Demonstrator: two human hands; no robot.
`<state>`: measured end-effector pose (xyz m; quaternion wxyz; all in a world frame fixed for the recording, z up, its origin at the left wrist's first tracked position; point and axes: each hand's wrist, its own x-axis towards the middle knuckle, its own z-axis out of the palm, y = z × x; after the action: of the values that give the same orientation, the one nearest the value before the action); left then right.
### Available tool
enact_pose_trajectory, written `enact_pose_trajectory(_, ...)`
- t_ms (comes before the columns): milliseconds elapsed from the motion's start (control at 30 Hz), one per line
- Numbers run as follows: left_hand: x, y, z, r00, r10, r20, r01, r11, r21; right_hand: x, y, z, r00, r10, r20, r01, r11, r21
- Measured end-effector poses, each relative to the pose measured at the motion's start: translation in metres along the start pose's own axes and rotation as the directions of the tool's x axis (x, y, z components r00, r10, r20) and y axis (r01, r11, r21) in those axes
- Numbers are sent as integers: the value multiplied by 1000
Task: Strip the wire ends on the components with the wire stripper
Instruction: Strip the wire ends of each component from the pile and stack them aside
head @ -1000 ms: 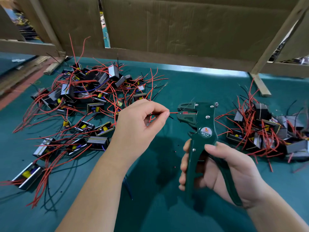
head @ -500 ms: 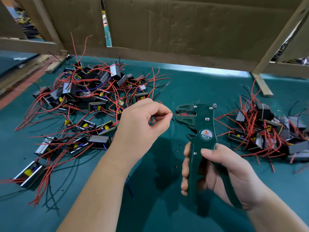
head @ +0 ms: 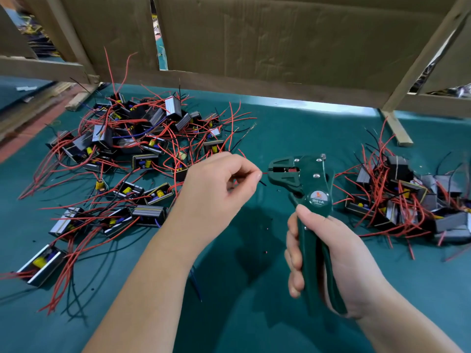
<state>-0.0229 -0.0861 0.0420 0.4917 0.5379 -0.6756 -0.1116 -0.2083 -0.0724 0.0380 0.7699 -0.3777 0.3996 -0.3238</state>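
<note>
Pinching a red wire end (head: 265, 173) in my left hand (head: 219, 189), I hold it just at the mouth of the wire stripper (head: 312, 184), gripped in my right hand (head: 331, 253) above the middle of the table (head: 254, 322). Next move, likely: seat tip, squeeze handles.

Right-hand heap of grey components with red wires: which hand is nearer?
Right. The right hand, gripping the green wire stripper, is just left of the heap; the left hand, pinching a red wire, farther left.
</note>
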Motion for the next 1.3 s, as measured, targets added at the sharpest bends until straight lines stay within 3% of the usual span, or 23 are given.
enact_pose_trajectory(67, -1, 1, 4, 994, -86, 69, 88, 996, -25, 2, 0, 2, 998, 10, -58, -9, 1000, 13)
enact_pose_trajectory(200, -2, 2, 8, 956, -255, 141, 273, 953, -127, 2, 0, 1, 999, 31, -26, -28, 995, 93)
enact_pose_trajectory(333, -1, -5, 6, 928, -360, 92, 369, 923, -109, 5, -8, -6, 996, -73, -47, 81, 978, 192)
enact_pose_trajectory(433, 3, -8, 2, 907, -419, 43, 419, 887, -194, 6, -19, -19, 978, -174, -113, 198, 947, 254)
enact_pose_trajectory(500, 5, -5, 2, 873, -484, 58, 474, 813, -339, 7, -20, -25, 972, -199, -122, 227, 929, 293)
enact_pose_trajectory(600, 6, 1, 3, 800, -582, 145, 554, 623, -553, 9, -13, -24, 974, -210, -85, 226, 916, 333)
enact_pose_trajectory(667, 6, 4, 3, 763, -614, 203, 587, 524, -617, 9, -9, -20, 971, -237, -19, 230, 914, 334)
enact_pose_trajectory(767, 5, 9, 7, 743, -616, 262, 613, 468, -636, 6, -7, -14, 956, -271, 107, 231, 928, 292)
enact_pose_trajectory(900, 3, 15, 14, 741, -569, 357, 654, 489, -577, 3, -6, -7, 933, -280, 225, 210, 933, 291)
enact_pose_trajectory(1067, -2, 20, 14, 695, -483, 533, 713, 559, -424, 3, -9, -5, 933, -239, 269, 173, 954, 246)
enact_pose_trajectory(1167, -2, 18, 8, 668, -431, 606, 705, 626, -332, 3, -12, -10, 949, -229, 216, 173, 952, 253)
enact_pose_trajectory(1300, -2, 11, -14, 572, -384, 725, 714, 668, -210, 2, -26, -26, 953, -299, 46, 273, 917, 292)
